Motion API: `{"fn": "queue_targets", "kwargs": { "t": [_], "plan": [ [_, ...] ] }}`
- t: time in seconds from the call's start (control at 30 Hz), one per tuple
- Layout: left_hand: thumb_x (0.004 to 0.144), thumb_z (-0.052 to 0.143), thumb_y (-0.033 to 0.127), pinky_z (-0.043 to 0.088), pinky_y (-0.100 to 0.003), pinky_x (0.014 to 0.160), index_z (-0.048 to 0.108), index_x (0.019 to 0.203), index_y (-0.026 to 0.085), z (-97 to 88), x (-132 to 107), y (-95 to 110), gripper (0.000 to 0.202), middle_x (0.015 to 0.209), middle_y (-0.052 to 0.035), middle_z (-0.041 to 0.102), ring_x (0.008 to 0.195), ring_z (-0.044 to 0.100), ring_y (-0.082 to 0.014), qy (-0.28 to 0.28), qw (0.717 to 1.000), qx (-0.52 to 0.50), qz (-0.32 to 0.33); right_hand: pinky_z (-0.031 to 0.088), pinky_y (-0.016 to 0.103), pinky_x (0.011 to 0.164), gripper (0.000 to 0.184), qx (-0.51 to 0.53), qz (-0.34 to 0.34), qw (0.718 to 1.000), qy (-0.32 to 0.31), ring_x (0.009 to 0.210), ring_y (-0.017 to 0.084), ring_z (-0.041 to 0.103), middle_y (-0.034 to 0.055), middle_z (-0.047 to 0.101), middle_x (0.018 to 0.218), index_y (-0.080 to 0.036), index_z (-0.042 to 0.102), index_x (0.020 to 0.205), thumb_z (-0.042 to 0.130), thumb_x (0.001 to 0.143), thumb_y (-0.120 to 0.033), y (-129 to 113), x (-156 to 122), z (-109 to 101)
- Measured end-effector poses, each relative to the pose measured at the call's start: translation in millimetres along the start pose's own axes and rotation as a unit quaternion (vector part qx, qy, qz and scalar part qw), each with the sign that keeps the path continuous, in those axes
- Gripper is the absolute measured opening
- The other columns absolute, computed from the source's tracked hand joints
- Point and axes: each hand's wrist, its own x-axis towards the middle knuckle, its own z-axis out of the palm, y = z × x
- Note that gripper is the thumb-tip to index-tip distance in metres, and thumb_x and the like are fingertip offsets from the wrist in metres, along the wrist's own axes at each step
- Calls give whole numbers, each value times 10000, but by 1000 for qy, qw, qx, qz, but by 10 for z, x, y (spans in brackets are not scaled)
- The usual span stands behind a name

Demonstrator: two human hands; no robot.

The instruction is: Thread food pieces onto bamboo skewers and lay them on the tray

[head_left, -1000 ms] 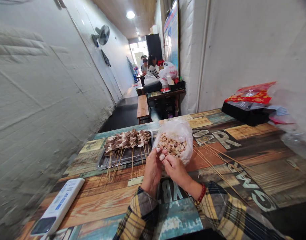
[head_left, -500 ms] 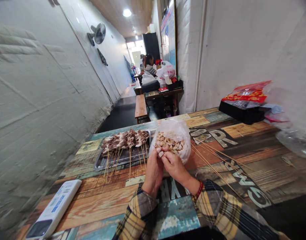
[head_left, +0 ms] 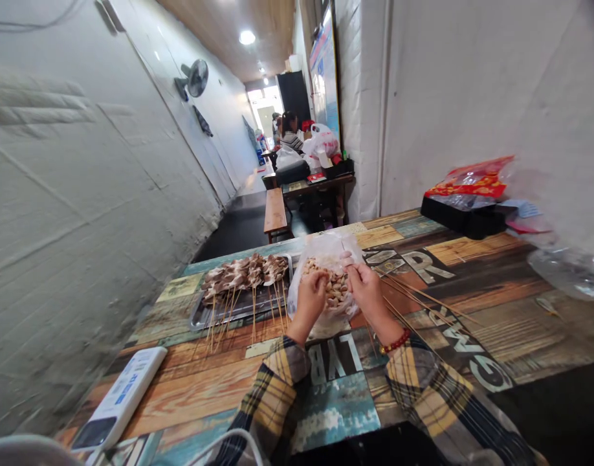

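A clear plastic bag (head_left: 304,307) stands opened on the table, full of small tan-and-white pieces (head_left: 336,291) of food whose kind I cannot tell. Over the bag's left side is my left hand (head_left: 310,299), its fingertips pinched together; what they hold, if anything, is hidden. My right hand (head_left: 369,291) is at the bag's right side, thumb and fingers closed near the far rim, and whatever is in them is too small to make out. Left of the bag, a metal tray (head_left: 239,316) carries brown-and-white food pieces (head_left: 246,272) threaded on thin wooden sticks.
Bare wooden skewers (head_left: 423,294) lie right of the bag. A white device with a dark panel (head_left: 122,395) rests at the left of the patterned table (head_left: 190,388). A black box (head_left: 462,217) with red packaging stands by the wall. Other people (head_left: 290,133) sit farther back.
My hands, together over the bag's near side holding a small pale piece, have separated. The right hand has moved up and right, the left slightly up. The view has shifted a little.
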Motion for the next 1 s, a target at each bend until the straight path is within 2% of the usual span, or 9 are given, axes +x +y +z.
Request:
{"fn": "queue_targets", "kwargs": {
  "t": [0.07, 0.2, 0.3, 0.43, 0.57, 0.7, 0.77, 0.83, 1.0],
  "plan": [
    [828, 475, 141, 445, -324, 820, 671, 861, 172, 60, 85, -19, 201, 897, -82, 693, 882, 613, -196, -20, 990, 132, 43, 305, 211, 419, 407, 2, 1, 1000, 9, 388, 100, 390, -60, 446, 429, -165, 608, 759, 444, 876, -518, -5, 0, 21],
    [835, 462, 159, 416, -333, 811, 675, 832, 170, 106, 179, -67, 213, 892, -105, 671, 884, 589, -218, -46, 952, 297, 59, 309, 217, 423, 433, -1, 2, 1000, 13, 395, 106, 400, -53, 454, 430, -172, 604, 721, 439, 874, -542, -19, 3, 35],
    [818, 503, 211, 395, -347, 803, 666, 738, 174, 106, 200, -98, 185, 836, -111, 649, 855, 569, -235, -55, 936, 342, 65, 314, 221, 430, 432, -15, 2, 1000, 8, 407, 113, 416, -44, 467, 436, -174, 611, 723, 431, 883, -532, -37, -2, 32],
    [735, 573, 174, 358, -368, 856, 658, 692, 182, 125, 194, -107, 95, 822, -110, 632, 864, 544, -247, -88, 938, 324, 85, 328, 221, 444, 407, -32, 2, 999, 0, 439, 123, 438, -28, 491, 451, -170, 626, 742, 429, 894, -491, -60, -6, 31],
    [686, 609, 148, 355, -354, 849, 650, 641, 199, 132, 177, -92, 80, 781, -77, 622, 857, 526, -237, -63, 969, 228, 74, 348, 221, 464, 382, -44, -7, 999, 0, 466, 133, 461, -20, 493, 455, -172, 629, 747, 433, 897, -464, -87, 1, 32],
    [703, 673, 276, 393, -279, 710, 679, 671, 184, 13, 135, -15, 98, 672, -28, 611, 732, 532, -185, -29, 999, 8, -13, 352, 221, 473, 365, -43, -19, 999, 1, 476, 137, 472, -19, 490, 456, -181, 626, 742, 440, 896, -455, -129, -2, 23],
    [723, 683, 361, 403, -251, 656, 702, 773, 168, -89, 70, 44, 200, 721, -31, 644, 695, 547, -160, -39, 989, -126, -67, 343, 220, 464, 356, -34, -18, 999, -3, 475, 137, 469, -17, 497, 461, -184, 621, 736, 446, 893, -451, -145, -14, 21],
    [723, 696, 413, 407, -228, 601, 703, 831, 151, -186, -30, 88, 283, 759, -41, 659, 644, 550, -130, -55, 965, -230, -115, 331, 219, 451, 351, -22, -15, 1000, -13, 468, 132, 458, -19, 501, 466, -185, 613, 720, 447, 890, -442, -150, -33, 28],
    [684, 749, 419, 295, -161, 421, 694, 889, 134, -296, -298, 64, 355, 703, -11, 630, 479, 465, -43, -32, 921, -334, -197, 309, 210, 426, 300, 8, 1, 997, -76, 426, 108, 429, -43, 487, 460, -189, 581, 686, 474, 868, -403, -155, -89, 67]
  ]
}}
